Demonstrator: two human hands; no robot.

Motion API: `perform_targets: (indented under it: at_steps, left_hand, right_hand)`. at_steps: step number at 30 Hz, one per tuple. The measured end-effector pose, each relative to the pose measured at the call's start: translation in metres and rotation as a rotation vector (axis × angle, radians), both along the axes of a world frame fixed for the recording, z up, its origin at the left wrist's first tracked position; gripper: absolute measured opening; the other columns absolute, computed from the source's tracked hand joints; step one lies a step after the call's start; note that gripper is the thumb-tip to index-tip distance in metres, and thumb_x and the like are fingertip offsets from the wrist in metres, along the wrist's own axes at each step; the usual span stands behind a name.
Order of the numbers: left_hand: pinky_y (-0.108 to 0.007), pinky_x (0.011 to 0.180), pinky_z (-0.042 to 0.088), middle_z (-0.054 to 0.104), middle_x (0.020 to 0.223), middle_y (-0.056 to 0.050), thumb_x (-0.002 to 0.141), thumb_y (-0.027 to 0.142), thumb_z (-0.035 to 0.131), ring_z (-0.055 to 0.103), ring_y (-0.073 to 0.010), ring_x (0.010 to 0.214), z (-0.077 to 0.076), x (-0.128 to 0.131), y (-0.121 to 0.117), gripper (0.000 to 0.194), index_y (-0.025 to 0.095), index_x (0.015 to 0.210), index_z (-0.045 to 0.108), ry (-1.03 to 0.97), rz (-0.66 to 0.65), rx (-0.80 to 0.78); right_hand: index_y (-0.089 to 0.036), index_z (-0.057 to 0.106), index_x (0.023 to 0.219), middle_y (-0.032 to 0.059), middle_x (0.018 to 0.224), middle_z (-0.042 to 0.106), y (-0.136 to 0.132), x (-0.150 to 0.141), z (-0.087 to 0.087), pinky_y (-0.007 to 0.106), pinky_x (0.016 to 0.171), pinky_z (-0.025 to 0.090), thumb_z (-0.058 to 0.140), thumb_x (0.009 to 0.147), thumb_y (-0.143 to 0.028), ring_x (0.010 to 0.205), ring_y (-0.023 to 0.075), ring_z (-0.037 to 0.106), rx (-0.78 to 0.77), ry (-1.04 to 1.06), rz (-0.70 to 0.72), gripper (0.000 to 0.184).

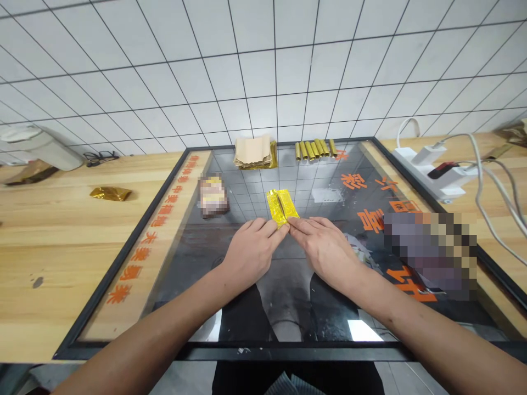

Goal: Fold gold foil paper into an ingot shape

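Note:
A sheet of shiny gold foil paper (283, 205) lies folded on the glass top, its two sides turned inward with a narrow gap down the middle. At its near end my left hand (252, 249) grips the left corner, fingers closed together. My right hand (325, 247) holds the right corner in the same way, with the fingertips of both hands almost meeting. Part of the near edge is hidden under the fingers. Farther back are a stack of tan-backed gold paper (252, 152) and a row of several rolled gold paper tubes (315, 149).
The glass panel has a raised black frame (123, 258) and orange characters. A pixelated item (213, 196) lies left of the foil. Another gold foil piece (110, 193) rests on the wooden table (53, 247). A white power strip (432, 170) with cables stands right, before the tiled wall (255, 71).

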State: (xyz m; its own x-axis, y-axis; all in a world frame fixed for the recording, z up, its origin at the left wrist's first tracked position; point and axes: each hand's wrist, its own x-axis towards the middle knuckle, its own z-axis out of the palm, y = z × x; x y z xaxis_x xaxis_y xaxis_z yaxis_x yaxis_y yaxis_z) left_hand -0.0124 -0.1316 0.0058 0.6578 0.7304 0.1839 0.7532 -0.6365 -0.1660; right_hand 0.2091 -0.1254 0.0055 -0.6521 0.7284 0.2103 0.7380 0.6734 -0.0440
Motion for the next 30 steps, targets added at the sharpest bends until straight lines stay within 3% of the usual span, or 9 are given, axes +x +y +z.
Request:
perform_targets:
  at_steps: [19,30]
  left_hand:
    - [-0.043,0.083,0.046,0.066,0.110,-0.008,0.106,0.018,0.052,0.058,-0.0274,0.100,0.002,0.002,0.003,0.040,0.020,0.144,0.063,0.042,-0.034,-0.010]
    - [-0.043,0.082,0.049,0.070,0.104,-0.008,0.106,0.017,0.051,0.063,-0.0263,0.098,0.000,-0.004,0.003,0.030,0.018,0.125,0.074,-0.051,-0.029,-0.024]
  right_hand:
    - [-0.021,0.076,0.131,0.0092,0.142,0.075,0.003,0.009,0.000,0.044,0.106,0.050,0.050,0.095,0.002,0.122,0.0255,0.071,0.005,0.099,-0.043,0.050]
    - [-0.022,0.075,0.130,0.0055,0.141,0.076,0.001,0.012,0.004,0.045,0.100,0.048,0.055,0.098,-0.003,0.122,0.0265,0.070,0.031,0.035,-0.079,0.043]
